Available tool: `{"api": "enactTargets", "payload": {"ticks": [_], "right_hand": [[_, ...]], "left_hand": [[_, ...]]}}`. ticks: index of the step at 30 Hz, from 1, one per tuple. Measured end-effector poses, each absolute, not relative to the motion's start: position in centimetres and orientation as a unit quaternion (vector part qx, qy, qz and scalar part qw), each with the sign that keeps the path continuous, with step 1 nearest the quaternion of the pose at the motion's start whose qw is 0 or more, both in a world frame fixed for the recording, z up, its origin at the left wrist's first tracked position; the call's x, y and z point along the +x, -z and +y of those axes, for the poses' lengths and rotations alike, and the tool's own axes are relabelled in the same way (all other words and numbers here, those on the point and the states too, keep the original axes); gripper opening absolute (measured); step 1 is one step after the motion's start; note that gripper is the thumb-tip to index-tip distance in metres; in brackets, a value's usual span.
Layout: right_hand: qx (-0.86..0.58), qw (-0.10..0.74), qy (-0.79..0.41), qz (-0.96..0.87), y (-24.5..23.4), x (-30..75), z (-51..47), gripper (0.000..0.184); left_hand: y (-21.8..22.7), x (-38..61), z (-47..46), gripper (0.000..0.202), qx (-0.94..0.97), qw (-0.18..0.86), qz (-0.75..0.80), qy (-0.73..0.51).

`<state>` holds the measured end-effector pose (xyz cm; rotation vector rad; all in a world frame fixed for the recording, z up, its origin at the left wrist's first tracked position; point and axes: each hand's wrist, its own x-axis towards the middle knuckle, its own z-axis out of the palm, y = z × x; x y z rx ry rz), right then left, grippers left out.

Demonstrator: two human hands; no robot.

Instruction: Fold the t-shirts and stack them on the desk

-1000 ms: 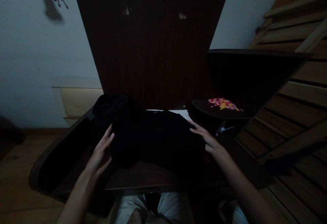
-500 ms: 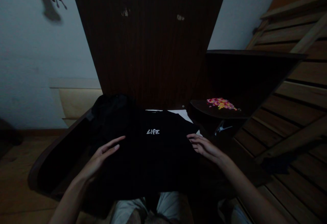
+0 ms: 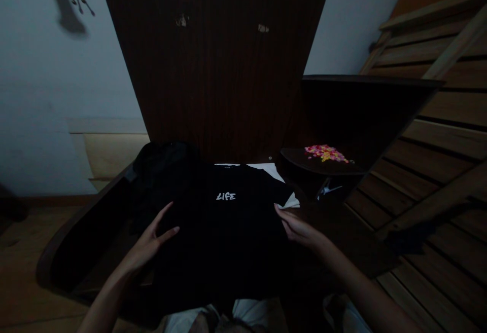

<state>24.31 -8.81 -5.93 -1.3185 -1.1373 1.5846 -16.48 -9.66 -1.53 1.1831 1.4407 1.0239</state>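
A black T-shirt (image 3: 243,231) with white lettering on its chest lies spread out before me, its neck toward the dark panel. White cloth (image 3: 271,171) shows from under its shoulder and sleeve. My left hand (image 3: 150,242) is at the shirt's left side, thumb and forefinger spread wide apart. On the other side, my right hand (image 3: 297,225) has its fingers drawn together at the shirt's edge just below the sleeve, pinching the fabric there. Dark shadow hides where the left fingers meet the cloth.
Dark bunched cloth (image 3: 163,171) sits at the left, by the curved dark wooden edge (image 3: 53,252). A tall brown panel (image 3: 224,79) stands behind. On a small shelf (image 3: 304,163) at right lies a heap of colourful small pieces (image 3: 326,153). Wooden slats (image 3: 452,140) line the far right.
My right hand has closed at the shirt's edge under the sleeve, and more white cloth shows there. The left hand has moved slightly left and down, its thumb and forefinger wider apart.
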Motion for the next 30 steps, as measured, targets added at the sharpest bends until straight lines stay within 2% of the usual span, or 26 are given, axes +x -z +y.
{"api": "enactTargets", "payload": {"ticks": [5, 8, 13, 16, 19, 21, 26, 30], "right_hand": [[-0.495, 0.457, -0.635, -0.378, 5.1, 24.0, -8.8, 0.024], [-0.487, 0.489, -0.639, -0.341, 5.4, 24.3, -8.3, 0.022], [-0.503, 0.536, -0.594, -0.326, 6.6, 25.2, -7.5, 0.023], [-0.519, 0.522, -0.592, -0.328, 6.6, 25.6, -7.6, 0.033], [-0.516, 0.494, -0.601, -0.358, 6.2, 25.8, -8.0, 0.05], [-0.523, 0.472, -0.589, -0.396, 6.2, 26.0, -8.1, 0.055], [-0.582, 0.408, -0.489, -0.506, 7.0, 26.9, -7.8, 0.056], [-0.602, 0.374, -0.36, -0.607, 7.1, 27.4, -7.7, 0.046]], "left_hand": [[2.4, -16.4, -8.8, 0.066, 0.478, 0.473, 0.615, -0.412], [3.1, -16.4, -8.0, 0.055, 0.501, 0.451, 0.61, -0.417], [3.6, -16.2, -6.7, 0.054, 0.523, 0.376, 0.629, -0.434], [3.8, -16.3, -5.5, 0.053, 0.507, 0.297, 0.653, -0.478], [4.0, -16.4, -4.2, 0.06, 0.485, 0.283, 0.634, -0.532], [3.8, -16.3, -3.4, 0.062, 0.483, 0.278, 0.617, -0.555], [2.2, -16.3, -2.1, 0.054, 0.471, 0.284, 0.599, -0.582], [0.9, -16.7, -1.2, 0.048, 0.423, 0.315, 0.591, -0.61]]}}
